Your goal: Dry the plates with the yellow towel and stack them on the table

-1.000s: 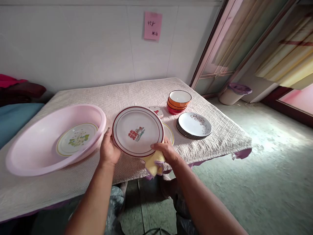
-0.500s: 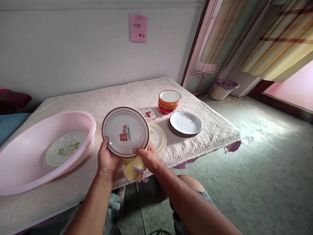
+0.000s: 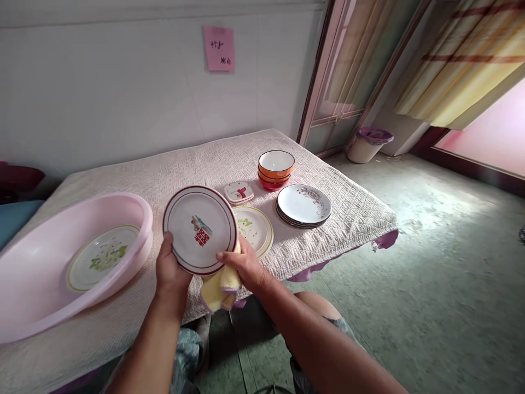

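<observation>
A white plate (image 3: pixel 184 230) with dark red rings and a red printed character is held up, tilted, over the front edge of the bed-like table. My left hand (image 3: pixel 173 268) grips its lower left rim, thumb on the face. On the lower right rim, my right hand (image 3: pixel 245 266) pinches the plate, with a yellow cloth (image 3: pixel 217 293) bunched beneath the fingers and hanging down. Just behind lies a yellow-rimmed plate (image 3: pixel 260 232) with green print, partly hidden by the held plate. Fingers under the plate are out of sight.
A pink basin (image 3: pixel 141 205) at left holds another yellow-rimmed plate (image 3: pixel 100 260). Beyond my hands are a small square dish (image 3: pixel 239 191), stacked orange and red bowls (image 3: pixel 275 167) and a stack of white plates (image 3: pixel 301 203). A waste bin (image 3: pixel 365 150) stands on the floor.
The held plate has turned clockwise in my hands, so its print now sits tilted. The view has shifted slightly to the right, and the square dish shows more fully.
</observation>
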### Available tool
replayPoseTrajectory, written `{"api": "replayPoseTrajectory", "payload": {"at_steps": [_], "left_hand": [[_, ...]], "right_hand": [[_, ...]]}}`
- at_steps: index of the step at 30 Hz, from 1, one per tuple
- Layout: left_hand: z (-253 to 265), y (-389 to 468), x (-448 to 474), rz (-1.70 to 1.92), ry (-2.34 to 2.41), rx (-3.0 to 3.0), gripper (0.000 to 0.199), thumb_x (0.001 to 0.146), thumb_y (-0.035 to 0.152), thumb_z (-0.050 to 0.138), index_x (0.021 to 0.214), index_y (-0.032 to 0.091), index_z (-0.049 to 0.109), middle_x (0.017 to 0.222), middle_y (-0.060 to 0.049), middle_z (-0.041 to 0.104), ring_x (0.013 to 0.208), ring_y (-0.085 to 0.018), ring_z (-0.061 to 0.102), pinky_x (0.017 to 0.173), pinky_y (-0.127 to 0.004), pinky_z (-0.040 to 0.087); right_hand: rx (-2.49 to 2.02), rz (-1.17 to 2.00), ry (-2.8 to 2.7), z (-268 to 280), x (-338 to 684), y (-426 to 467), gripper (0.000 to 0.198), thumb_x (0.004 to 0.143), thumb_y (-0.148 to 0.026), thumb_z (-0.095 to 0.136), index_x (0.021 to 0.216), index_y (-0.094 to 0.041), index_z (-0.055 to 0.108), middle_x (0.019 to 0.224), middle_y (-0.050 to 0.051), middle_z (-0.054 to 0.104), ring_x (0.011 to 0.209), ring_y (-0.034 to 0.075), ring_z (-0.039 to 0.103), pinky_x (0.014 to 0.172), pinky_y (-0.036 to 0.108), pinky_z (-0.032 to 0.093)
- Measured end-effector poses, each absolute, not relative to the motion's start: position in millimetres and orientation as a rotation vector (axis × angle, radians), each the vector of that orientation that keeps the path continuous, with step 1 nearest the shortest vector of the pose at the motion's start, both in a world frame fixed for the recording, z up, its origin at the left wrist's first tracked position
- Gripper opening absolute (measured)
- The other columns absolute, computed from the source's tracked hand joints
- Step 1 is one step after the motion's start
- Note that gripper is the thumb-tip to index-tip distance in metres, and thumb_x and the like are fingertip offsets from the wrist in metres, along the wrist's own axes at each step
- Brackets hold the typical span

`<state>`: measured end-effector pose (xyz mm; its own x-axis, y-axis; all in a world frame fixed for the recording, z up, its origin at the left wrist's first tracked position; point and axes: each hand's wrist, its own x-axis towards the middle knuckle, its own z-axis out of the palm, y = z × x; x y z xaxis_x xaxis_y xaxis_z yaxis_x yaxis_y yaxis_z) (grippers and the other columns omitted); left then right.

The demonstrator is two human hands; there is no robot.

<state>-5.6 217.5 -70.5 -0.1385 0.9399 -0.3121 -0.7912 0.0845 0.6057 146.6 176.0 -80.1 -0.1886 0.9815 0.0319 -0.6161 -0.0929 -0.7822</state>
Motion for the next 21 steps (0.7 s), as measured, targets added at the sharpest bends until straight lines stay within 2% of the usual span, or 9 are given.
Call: {"api": "replayPoseTrajectory", "payload": {"at_steps": [5, 9, 12, 14, 17, 21], "left_hand": [[-83, 211, 7, 1.393, 0.789, 0.110, 0.039, 0.095, 0.027, 0.041, 0.125, 0.013, 0.062, 0.101, -0.013, 0.075, 0.108, -0.026, 0.066, 0.102, -0.046, 0.045], [-80, 212, 0, 1.465, 0.874, 0.242, 0.029, 0.083, 0.014, 0.052, 0.106, 0.010, 0.069, 0.089, -0.010, 0.076, 0.096, -0.022, 0.069, 0.098, -0.038, 0.048], [-69, 213, -8, 1.563, 0.945, 0.379, 0.016, 0.076, 0.017, 0.060, 0.086, 0.011, 0.071, 0.077, -0.005, 0.074, 0.087, -0.021, 0.070, 0.093, -0.036, 0.051], [-64, 212, -10, 1.600, 0.983, 0.449, 0.014, 0.072, 0.023, 0.067, 0.081, 0.012, 0.070, 0.073, -0.004, 0.073, 0.087, -0.022, 0.070, 0.091, -0.036, 0.053], [-65, 209, -10, 1.590, 1.008, 0.492, 0.026, 0.069, 0.032, 0.074, 0.087, 0.013, 0.070, 0.076, -0.006, 0.074, 0.092, -0.026, 0.070, 0.089, -0.038, 0.054], [-76, 206, -7, 1.560, 0.960, 0.429, 0.030, 0.077, 0.034, 0.070, 0.097, 0.012, 0.070, 0.090, -0.009, 0.076, 0.097, -0.025, 0.069, 0.091, -0.039, 0.053]], "right_hand": [[-0.731, 1.471, -0.820, -63, 146, 176, 0.042, 0.055, -0.032, 0.072, 0.093, -0.019, 0.061, 0.086, 0.002, 0.068, 0.080, 0.022, 0.061, 0.074, 0.033, 0.050], [-0.795, 1.444, -0.760, -49, 168, 174, 0.033, 0.056, -0.031, 0.066, 0.087, -0.019, 0.061, 0.079, 0.002, 0.066, 0.075, 0.021, 0.059, 0.068, 0.032, 0.049], [-0.824, 1.434, -0.812, -46, 179, 173, 0.031, 0.059, -0.029, 0.064, 0.087, -0.018, 0.063, 0.073, 0.001, 0.063, 0.070, 0.020, 0.057, 0.064, 0.031, 0.048], [-0.829, 1.456, -0.858, -47, 179, 173, 0.029, 0.059, -0.028, 0.064, 0.086, -0.018, 0.064, 0.069, 0.000, 0.062, 0.066, 0.018, 0.055, 0.062, 0.029, 0.047], [-0.791, 1.534, -0.845, -50, 173, 173, 0.031, 0.062, -0.031, 0.065, 0.090, -0.017, 0.066, 0.071, 0.001, 0.064, 0.064, 0.018, 0.057, 0.059, 0.029, 0.046], [-0.685, 1.594, -0.775, -56, 164, 173, 0.044, 0.069, -0.046, 0.067, 0.105, -0.019, 0.064, 0.084, 0.006, 0.070, 0.083, 0.026, 0.065, 0.072, 0.036, 0.053]]}}
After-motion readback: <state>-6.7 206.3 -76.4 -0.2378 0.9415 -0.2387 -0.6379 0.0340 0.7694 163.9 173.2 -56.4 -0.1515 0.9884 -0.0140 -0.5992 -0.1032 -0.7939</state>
